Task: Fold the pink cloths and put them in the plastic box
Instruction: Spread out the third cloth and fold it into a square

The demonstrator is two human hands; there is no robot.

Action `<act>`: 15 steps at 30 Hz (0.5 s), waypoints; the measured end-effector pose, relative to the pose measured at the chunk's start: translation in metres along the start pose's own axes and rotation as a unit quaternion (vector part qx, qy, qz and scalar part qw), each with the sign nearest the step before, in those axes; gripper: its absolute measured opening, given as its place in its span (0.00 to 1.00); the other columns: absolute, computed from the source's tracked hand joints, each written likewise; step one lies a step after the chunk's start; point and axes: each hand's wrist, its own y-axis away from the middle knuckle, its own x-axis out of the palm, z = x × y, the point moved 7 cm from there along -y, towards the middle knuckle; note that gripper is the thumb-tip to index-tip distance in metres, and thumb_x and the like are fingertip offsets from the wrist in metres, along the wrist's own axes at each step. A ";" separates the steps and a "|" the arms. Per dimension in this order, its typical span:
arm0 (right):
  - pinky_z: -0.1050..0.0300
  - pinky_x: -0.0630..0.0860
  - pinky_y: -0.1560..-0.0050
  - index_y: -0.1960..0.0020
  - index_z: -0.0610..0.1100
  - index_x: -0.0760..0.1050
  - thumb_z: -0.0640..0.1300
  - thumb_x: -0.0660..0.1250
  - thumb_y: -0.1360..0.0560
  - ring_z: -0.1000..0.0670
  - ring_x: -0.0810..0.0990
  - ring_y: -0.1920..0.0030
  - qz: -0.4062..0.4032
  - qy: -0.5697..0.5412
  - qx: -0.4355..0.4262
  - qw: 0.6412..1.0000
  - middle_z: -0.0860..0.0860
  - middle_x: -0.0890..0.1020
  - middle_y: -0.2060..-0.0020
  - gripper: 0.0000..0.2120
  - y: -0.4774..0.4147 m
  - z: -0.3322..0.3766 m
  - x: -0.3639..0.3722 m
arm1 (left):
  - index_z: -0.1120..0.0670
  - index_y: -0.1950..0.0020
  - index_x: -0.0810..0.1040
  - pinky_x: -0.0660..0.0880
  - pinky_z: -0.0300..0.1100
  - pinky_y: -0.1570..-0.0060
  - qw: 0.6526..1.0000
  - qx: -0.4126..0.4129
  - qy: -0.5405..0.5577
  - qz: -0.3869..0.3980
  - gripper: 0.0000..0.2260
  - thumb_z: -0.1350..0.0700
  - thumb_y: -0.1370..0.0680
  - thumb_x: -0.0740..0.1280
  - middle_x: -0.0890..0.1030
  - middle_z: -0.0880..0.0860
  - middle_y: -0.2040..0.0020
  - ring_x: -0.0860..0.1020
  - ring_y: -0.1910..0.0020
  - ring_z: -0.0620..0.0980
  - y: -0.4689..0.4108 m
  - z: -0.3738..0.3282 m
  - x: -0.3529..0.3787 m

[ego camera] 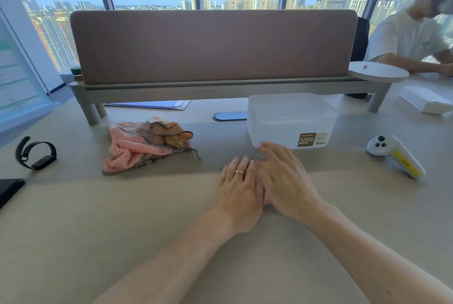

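My left hand (239, 186) and my right hand (285, 181) lie flat side by side on a small folded pink cloth (263, 199), almost all of it hidden under them; only slivers show between the palms and at the fingertips. Both hands press down with straight fingers. A heap of crumpled pink cloths (147, 145) with dark checked edging lies to the left on the table. The translucent plastic box (291, 119), lid on, stands just beyond my right fingertips.
A black smartwatch (35, 153) lies far left, a white and yellow controller (397, 154) far right. A brown desk divider (213, 46) on legs runs across the back. Another person (411, 36) sits at the back right beside a white box (425, 102).
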 end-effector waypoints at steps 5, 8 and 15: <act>0.59 0.37 0.21 0.17 0.53 0.46 0.67 0.35 0.23 0.67 0.39 0.25 0.183 0.022 0.006 0.983 0.60 0.49 0.18 0.37 0.008 -0.007 0.034 | 0.56 0.16 0.48 0.38 0.46 0.20 0.995 -0.016 0.094 0.033 0.27 0.53 0.15 0.51 0.47 0.53 0.16 0.42 0.17 0.50 -0.008 0.007 -0.004; 0.59 0.34 0.22 0.17 0.52 0.42 0.70 0.28 0.30 0.63 0.36 0.22 0.191 0.088 -0.008 0.978 0.60 0.43 0.18 0.45 0.006 -0.008 0.034 | 0.54 0.21 0.66 0.53 0.44 0.21 0.982 -0.018 0.179 -0.048 0.22 0.57 0.16 0.58 0.62 0.51 0.19 0.58 0.19 0.50 -0.018 0.068 -0.059; 0.56 0.34 0.22 0.17 0.53 0.49 0.73 0.32 0.29 0.54 0.39 0.18 0.091 0.094 -0.031 0.991 0.54 0.47 0.17 0.45 -0.020 0.037 0.016 | 0.43 0.29 0.72 0.69 0.49 0.37 0.988 -0.095 -0.003 -0.119 0.24 0.51 0.24 0.71 0.75 0.46 0.33 0.72 0.32 0.50 -0.025 0.209 -0.136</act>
